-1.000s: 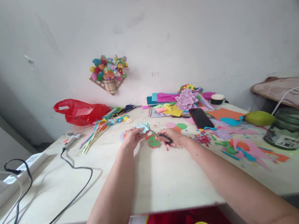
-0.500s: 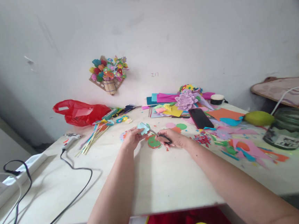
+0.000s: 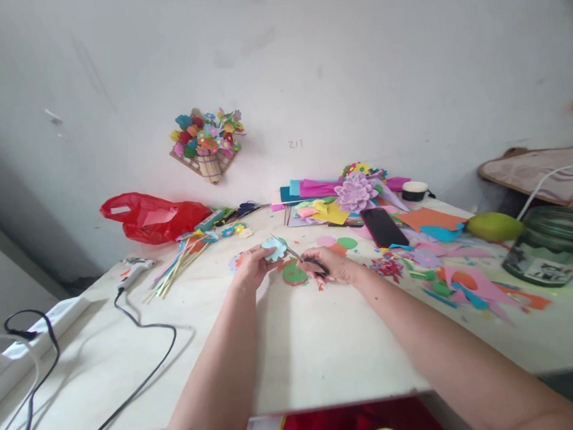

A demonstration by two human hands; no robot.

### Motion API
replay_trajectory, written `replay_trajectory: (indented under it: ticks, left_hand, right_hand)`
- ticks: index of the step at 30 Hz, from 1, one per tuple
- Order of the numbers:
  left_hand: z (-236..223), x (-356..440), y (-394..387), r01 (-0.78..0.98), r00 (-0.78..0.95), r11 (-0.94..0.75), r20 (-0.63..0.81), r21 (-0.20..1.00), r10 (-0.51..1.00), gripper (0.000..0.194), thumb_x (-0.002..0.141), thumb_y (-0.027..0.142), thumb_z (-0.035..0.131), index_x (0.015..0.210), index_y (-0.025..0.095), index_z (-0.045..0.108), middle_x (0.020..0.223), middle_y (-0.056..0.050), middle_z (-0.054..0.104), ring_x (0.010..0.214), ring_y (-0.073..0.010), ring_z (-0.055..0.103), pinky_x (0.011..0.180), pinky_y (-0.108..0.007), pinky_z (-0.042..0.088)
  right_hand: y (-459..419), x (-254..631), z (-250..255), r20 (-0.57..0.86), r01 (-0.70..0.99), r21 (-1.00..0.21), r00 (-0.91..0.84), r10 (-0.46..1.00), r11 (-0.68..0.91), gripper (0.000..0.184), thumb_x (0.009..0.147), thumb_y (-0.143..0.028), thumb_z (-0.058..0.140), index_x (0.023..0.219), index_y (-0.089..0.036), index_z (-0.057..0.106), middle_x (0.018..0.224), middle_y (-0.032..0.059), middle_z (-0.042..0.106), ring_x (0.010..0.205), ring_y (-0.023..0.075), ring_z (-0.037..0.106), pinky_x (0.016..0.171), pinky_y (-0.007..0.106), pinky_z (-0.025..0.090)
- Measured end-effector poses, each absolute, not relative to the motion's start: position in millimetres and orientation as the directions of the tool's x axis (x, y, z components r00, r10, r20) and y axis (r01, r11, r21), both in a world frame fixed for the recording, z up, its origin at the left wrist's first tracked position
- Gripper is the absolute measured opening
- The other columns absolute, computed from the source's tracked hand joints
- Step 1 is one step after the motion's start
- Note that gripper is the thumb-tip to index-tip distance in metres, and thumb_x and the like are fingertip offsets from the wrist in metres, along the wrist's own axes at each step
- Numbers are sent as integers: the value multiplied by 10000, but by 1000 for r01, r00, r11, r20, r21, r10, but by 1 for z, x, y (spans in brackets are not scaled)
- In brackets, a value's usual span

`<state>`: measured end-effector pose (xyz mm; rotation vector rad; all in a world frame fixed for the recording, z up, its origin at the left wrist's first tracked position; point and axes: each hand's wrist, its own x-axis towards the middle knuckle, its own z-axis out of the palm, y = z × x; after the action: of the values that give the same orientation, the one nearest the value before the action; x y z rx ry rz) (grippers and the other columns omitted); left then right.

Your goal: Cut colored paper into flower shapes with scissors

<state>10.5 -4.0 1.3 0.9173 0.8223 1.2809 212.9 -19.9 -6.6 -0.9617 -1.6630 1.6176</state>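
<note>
My left hand pinches a light blue scalloped foam or paper piece by its near edge, above the table. My right hand is closed round the dark handles of a pair of scissors. The scissors' blades point left and reach the light blue piece; whether they are parted is hard to make out. Below the hands lies a green round piece with orange at its edge, small red scraps beside it. A lilac and orange cut-out shows left of my left hand.
A glue gun with its black cord and a white power strip lie left. Behind are a red plastic bag and thin sticks. A phone, coloured scraps and a glass jar sit right.
The hands, the light blue piece and the scissors keep almost the same places. The whole view has shifted very slightly. Nothing was taken up or let go.
</note>
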Motion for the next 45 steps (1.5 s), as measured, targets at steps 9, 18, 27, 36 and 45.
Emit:
replay_trajectory:
  ticks: [9,18,27,36,45]
  left_hand:
    - [-4,12,0,-395,123,57,-9,917,992,132,572,124,697,680,120,621,696,-81,701,622,-196,671,593,-296,551]
    - [-5,15,0,-367,128,55,-8,929,992,117,576,134,691,644,133,596,621,-47,670,530,-147,623,517,-254,521]
    - [-8,25,1,-416,69,2,29,909,997,141,567,150,693,614,148,560,624,-19,667,544,-131,622,582,-254,513]
    - [-9,31,0,-418,4,-58,66,907,998,171,550,191,733,627,145,588,598,-8,645,560,-124,618,609,-238,488]
    - [-6,37,-2,-419,-35,-53,42,906,998,165,538,186,723,620,148,586,604,-9,637,597,-139,621,638,-261,499]
  right_hand:
    - [-19,210,-10,-38,80,-997,-506,862,2,262,724,-359,677,804,-150,541,481,-75,503,318,48,416,281,152,322]
    - [-17,208,-14,-8,53,-998,-490,872,20,347,652,-403,728,777,-148,529,470,-77,507,319,41,417,274,142,255]
    - [-19,203,-14,2,39,-999,-429,903,21,311,692,-413,693,746,-153,532,467,-65,507,303,43,418,253,144,188]
    - [-22,199,-12,18,-26,-1000,-405,914,8,263,718,-376,665,743,-157,522,468,-61,515,292,44,409,232,140,184]
    - [-24,198,-13,21,-44,-999,-402,915,4,270,765,-399,644,776,-156,529,482,-51,527,304,47,423,228,134,199]
